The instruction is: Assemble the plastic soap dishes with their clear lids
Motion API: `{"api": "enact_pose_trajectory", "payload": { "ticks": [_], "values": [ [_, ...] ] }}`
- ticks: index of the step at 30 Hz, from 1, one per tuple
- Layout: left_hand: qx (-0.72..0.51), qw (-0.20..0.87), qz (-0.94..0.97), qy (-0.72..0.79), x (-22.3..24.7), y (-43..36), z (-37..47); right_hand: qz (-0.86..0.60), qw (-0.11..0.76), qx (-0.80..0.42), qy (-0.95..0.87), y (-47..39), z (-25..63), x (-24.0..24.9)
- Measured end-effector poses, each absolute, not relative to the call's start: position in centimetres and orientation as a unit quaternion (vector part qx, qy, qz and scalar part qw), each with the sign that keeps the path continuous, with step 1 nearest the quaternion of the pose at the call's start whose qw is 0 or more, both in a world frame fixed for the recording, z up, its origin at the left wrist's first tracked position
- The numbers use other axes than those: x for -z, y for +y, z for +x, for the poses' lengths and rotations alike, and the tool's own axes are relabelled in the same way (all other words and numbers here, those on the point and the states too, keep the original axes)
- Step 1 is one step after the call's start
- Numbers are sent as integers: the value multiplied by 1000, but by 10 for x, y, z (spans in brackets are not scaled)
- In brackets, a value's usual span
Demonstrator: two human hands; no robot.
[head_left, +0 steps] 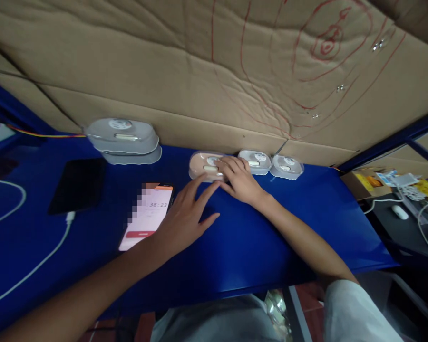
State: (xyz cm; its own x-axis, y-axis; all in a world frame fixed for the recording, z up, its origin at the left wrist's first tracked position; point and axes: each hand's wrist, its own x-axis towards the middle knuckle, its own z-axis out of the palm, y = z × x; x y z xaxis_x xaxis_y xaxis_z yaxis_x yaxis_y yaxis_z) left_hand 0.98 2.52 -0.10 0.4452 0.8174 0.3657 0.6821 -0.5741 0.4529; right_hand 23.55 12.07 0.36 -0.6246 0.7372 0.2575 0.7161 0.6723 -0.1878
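A peach plastic box with a clear lid (199,164) sits on the blue table, a round sticker and a pale tab on its top. Over its right end lies my right hand (240,183), fingers curved on the lid and thumb at the front edge. My left hand (185,213) is spread in front of the box, its foremost fingertips at the near edge; the thumb points right, holding nothing. Just right of the box stand a grey lidded box (266,166) and a second grey lidded box (288,171).
Stacked grey boxes (128,142) stand at the left against the cardboard wall (164,66). A lit phone (146,213) lies left of my left hand. Beyond it are a dark phone (78,185) and a white cable (60,242). A white mouse (399,212) is at the right.
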Motion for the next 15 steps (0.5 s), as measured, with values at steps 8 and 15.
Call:
{"api": "enact_pose_trajectory", "payload": {
  "ticks": [8,15],
  "values": [
    [-265,265,829,415,12,24,10,-314,260,-231,-883,31,292,-9],
    [-221,309,828,414,10,25,8,-421,332,-176,-826,44,317,0]
  ]
}}
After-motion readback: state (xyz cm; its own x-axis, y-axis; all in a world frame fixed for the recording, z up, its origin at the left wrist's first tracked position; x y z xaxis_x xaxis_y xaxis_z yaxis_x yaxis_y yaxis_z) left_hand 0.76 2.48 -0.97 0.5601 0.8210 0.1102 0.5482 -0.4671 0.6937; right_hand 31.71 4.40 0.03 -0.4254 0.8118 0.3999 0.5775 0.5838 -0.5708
